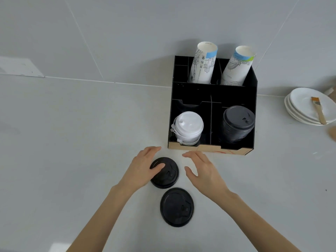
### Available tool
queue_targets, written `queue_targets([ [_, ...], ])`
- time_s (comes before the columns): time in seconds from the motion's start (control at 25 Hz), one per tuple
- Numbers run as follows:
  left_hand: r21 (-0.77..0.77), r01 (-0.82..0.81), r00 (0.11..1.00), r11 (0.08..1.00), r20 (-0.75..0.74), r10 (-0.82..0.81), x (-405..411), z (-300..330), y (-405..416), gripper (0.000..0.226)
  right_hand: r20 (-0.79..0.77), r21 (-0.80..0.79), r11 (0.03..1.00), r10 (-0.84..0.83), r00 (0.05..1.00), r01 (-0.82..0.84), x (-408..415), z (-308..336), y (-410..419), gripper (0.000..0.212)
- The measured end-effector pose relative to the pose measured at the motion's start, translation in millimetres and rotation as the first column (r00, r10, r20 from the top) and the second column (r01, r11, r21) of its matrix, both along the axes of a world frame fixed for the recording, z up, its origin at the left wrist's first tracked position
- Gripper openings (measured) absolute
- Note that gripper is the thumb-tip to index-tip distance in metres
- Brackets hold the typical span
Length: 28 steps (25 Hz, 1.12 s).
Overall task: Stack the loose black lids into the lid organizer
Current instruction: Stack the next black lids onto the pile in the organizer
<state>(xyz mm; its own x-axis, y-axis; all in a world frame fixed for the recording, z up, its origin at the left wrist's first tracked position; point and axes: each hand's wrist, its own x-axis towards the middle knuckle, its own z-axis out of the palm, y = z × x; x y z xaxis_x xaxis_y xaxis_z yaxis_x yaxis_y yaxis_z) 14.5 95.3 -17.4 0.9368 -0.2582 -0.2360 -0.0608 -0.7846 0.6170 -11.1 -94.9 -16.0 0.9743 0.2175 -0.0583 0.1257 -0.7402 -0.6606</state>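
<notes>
Two loose black lids lie on the white counter in front of the black lid organizer (214, 91). My left hand (143, 168) rests on the farther black lid (168, 177), thumb on its top and fingers past its left edge. The nearer black lid (177, 207) lies flat and untouched. My right hand (203, 170) hovers open just right of the farther lid, holding nothing. Inside the organizer, a stack of black lids (237, 124) fills the front right compartment and a stack of white lids (188, 127) the front left.
Two stacks of paper cups (202, 63) lean in the organizer's rear compartments. A stack of white plates (305, 110) with a small brush (318, 110) on top stands at the right. The tiled wall runs behind the counter.
</notes>
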Motion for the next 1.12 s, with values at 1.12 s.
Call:
queue_targets([
  [1.12, -0.075, 0.051, 0.999, 0.996, -0.007, -0.051, -24, -10, 6, 0.067, -0.049, 0.028, 0.997, 0.070, 0.996, -0.068, -7, -13, 16, 0.048],
])
